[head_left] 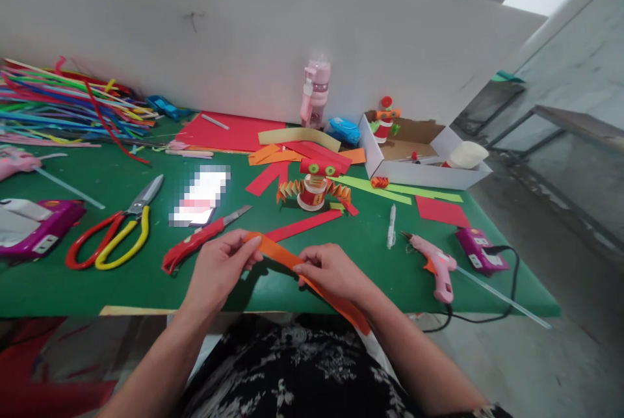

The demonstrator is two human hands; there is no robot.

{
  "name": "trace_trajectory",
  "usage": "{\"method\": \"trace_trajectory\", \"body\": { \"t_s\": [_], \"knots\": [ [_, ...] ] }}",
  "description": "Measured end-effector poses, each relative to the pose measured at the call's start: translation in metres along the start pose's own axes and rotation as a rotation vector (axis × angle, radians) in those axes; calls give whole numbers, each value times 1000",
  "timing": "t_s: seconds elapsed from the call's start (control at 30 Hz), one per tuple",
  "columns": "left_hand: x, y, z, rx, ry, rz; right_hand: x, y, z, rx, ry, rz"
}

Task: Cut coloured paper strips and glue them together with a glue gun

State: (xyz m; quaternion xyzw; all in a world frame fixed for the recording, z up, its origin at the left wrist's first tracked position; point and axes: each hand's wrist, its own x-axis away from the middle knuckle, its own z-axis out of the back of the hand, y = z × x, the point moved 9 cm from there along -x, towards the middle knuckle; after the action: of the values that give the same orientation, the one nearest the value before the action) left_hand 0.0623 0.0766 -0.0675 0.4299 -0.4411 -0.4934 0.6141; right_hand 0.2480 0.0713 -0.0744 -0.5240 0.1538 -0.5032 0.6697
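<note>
An orange paper strip point(283, 255) stretches between my two hands over the front of the green table. My left hand point(219, 268) pinches its left end between thumb and fingers. Farther along, my right hand point(331, 268) grips the strip, and its loose end hangs down past my right wrist. Just beyond them stands a small paper figure point(312, 194) with a red roll for a head, green eyes and folded orange arms. A red paper strip point(307, 225) lies in front of the figure. Left of my left hand is a red utility knife point(205, 239) with its blade out.
Red-and-yellow scissors point(117, 229) and a phone point(202, 194) lie left. A pink glue gun point(436, 265), a white pen point(392, 226) and a purple box point(480, 250) are right. Behind stand a pink bottle point(318, 93) and a white carton point(429, 174). Pipe cleaners point(63, 106) pile far left.
</note>
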Motion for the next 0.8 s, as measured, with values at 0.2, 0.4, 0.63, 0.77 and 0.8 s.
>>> {"method": "trace_trajectory", "body": {
  "t_s": [0.2,0.4,0.63,0.77,0.8],
  "knots": [
    [-5,-1,20,66,87,-2,16,8,15,61,13,-45],
    [-6,-9,36,84,175,29,31,25,36,78,42,-94],
    [-2,-12,46,119,177,36,46,38,65,151,148,-80],
    [3,-16,43,65,105,75,54,45,75,167,185,-92],
    [5,-17,42,26,87,83,55,48,78,167,195,-106]
  ]
}}
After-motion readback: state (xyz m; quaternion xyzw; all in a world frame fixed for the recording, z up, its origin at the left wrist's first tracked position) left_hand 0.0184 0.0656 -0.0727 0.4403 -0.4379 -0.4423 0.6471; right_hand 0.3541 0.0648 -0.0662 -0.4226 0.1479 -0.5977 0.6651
